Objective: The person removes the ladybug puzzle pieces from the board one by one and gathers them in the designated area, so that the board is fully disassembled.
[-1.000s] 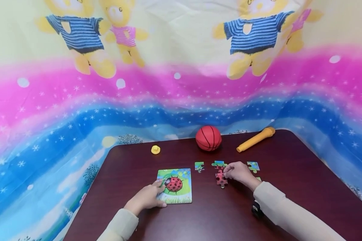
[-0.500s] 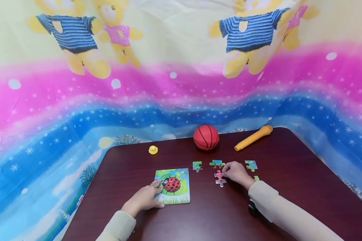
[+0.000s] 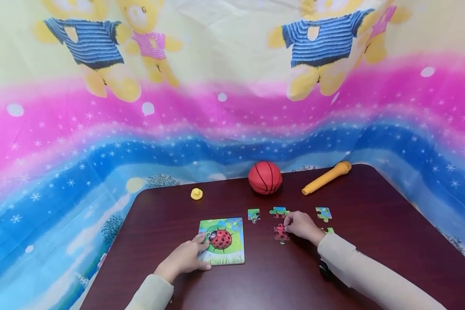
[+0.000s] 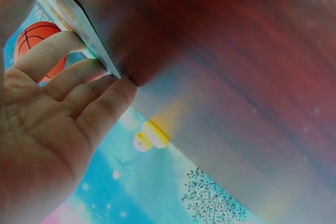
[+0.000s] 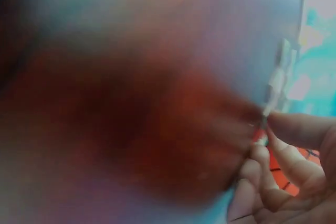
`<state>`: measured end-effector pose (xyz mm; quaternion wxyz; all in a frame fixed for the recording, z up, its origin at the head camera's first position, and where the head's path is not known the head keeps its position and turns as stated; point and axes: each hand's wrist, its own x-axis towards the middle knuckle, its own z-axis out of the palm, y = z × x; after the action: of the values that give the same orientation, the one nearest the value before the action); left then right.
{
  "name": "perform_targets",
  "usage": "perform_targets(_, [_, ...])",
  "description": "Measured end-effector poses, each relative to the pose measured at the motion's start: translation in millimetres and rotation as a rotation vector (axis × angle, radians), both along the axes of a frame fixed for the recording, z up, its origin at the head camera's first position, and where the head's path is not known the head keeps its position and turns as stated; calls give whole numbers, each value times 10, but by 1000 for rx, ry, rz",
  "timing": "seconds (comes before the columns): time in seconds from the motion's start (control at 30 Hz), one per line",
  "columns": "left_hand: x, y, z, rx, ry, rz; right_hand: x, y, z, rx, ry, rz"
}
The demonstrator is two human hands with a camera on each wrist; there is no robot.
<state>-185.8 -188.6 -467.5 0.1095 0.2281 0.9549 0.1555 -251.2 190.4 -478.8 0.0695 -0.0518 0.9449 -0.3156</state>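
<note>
1 cloth backdrop (image 3: 217, 112) — cream, pink and blue, printed with bears and snowflakes, hanging behind the table and along its sides.

1 table (image 3: 271, 286): dark reddish-brown top, rounded far corners.

2 sleeves, pale beige, cuffs at the wrists: left sleeve (image 3: 153, 295), right sleeve (image 3: 379, 275).

1 left hand (image 3: 184, 257): fingers extended loosely and resting on the left side of the ladybug board, thumb beside its near left corner; not clenched.

1 right hand (image 3: 303, 225): thumb and fingertips pinching the red puzzle piece at its right side, wrist reaching in from the right.

1 ladybug board (image 3: 231, 254), square: red, black-spotted ladybug on green, grass along the near edge. On the table, left of the puzzle pieces.

1 ball (image 3: 265, 178), red with black basketball lines, near the far edge.

1 toy microphone (image 3: 326, 178), orange-yellow, lying slantwise to the right of the ball.

1 red puzzle piece (image 3: 280, 233), dark-spotted, at the right fingertips; whether it touches the table cannot be told.

4 other puzzle pieces (image 3: 254, 214), mostly green and blue, spread about the right hand — 1 partly hidden by the right cuff.

1 toy duck (image 3: 196, 194), yellow, far left, beyond the ladybug board.
</note>
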Motion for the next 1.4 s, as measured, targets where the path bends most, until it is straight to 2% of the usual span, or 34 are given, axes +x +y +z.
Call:
perform_targets(0.2, [-25, -24, 31, -6, 28, -23, 14, -95, 167, 31, 49, 14])
perform_targets(0.47, [-106, -23, -16, -57, 182, -41, 90, -361, 366, 42, 136, 47])
perform_targets(0.63, [-101, -11, -2, -42, 223, -32, 111, -519, 434, 87, 207, 78])
perform_targets(0.8, [-67, -54, -10, -2, 191, 10, 139, -731, 495, 91, 256, 106])
perform_targets(0.97, [-63, -87, -57, 2, 133, 16, 170, -979, 436, 88, 294, 155])
perform_targets(1.17, [-72, -114, -54, -37, 128, 17, 172, -1276, 404, 83, 317, 237])
perform_targets(1.4, [-20, -197, -61, -61, 139, 41, 181, -1597, 351, 102, 317, 320])
